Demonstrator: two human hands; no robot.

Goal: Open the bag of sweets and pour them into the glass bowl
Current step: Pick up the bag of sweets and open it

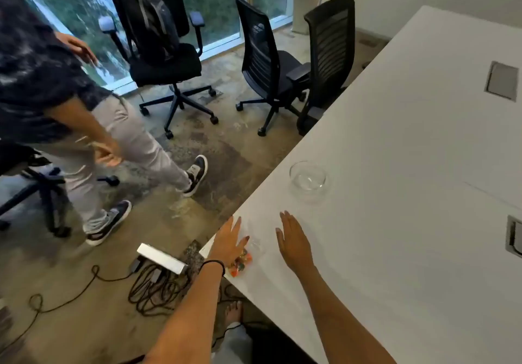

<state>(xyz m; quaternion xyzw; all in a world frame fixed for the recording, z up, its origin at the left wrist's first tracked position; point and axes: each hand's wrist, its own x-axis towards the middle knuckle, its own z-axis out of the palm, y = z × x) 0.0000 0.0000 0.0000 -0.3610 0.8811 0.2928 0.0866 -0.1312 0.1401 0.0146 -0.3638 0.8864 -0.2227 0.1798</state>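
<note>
1. The left hand [227,241] lies flat with fingers spread wide at the near corner of the white bench [409,166], palm down, gripping nothing
2. A black band [213,264] circles the left wrist
3. The bag of sweets [243,259] lies on the bench just under and beside the left hand, its clear plastic reaching toward the gap between the two hands and its orange and mixed-colour sweets bunched by the wrist; the palm seems to rest on its near edge, though contact is hard to judge
4. The right hand [293,241] is open and flat too, fingers together and pointing away, just beside the bag and not touching it
5. The glass bowl [308,178] stands upright and empty on the bench beyond both hands, near the bench's left edge, apart from the bag
6. On the floor left of the bench lie a white box [162,257] and coiled black cables [152,287]
7. Another person [56,87] in a dark patterned shirt and light trousers stands at the left, with black office chairs [271,67] by the windows
</note>
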